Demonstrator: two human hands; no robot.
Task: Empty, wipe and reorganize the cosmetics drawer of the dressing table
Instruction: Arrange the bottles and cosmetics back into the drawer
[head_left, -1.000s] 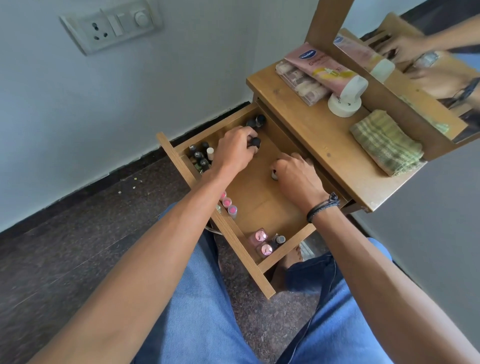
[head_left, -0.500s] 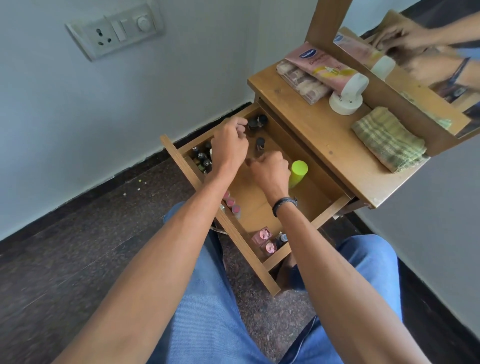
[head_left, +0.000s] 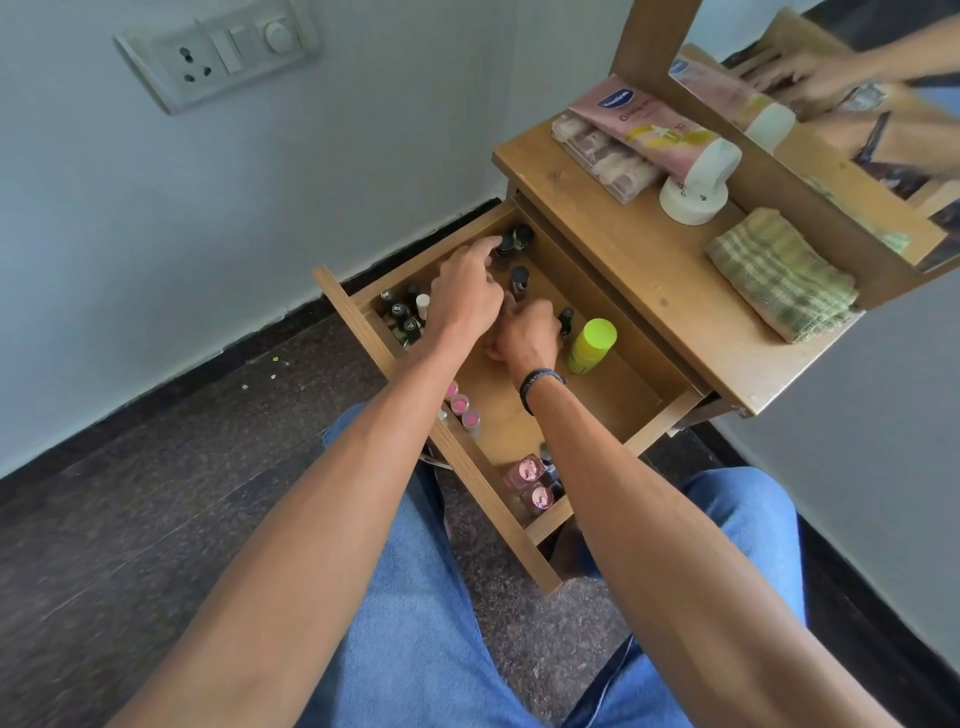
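A person in jeans sits before an open wooden drawer. Two pink bottles stand in its near corner, and pink lipsticks line the front wall. Both hands are inside the drawer, close together. The right hand is curled, knuckles up, beside a green bottle; I cannot tell whether it holds anything. The left hand reaches farther back, fingers stretched toward two dark-capped bottles in the far corner. More dark bottles cluster at the left. Beyond, the worktop carries a folded cloth, a tape roll and a pink tube, below a mirror.
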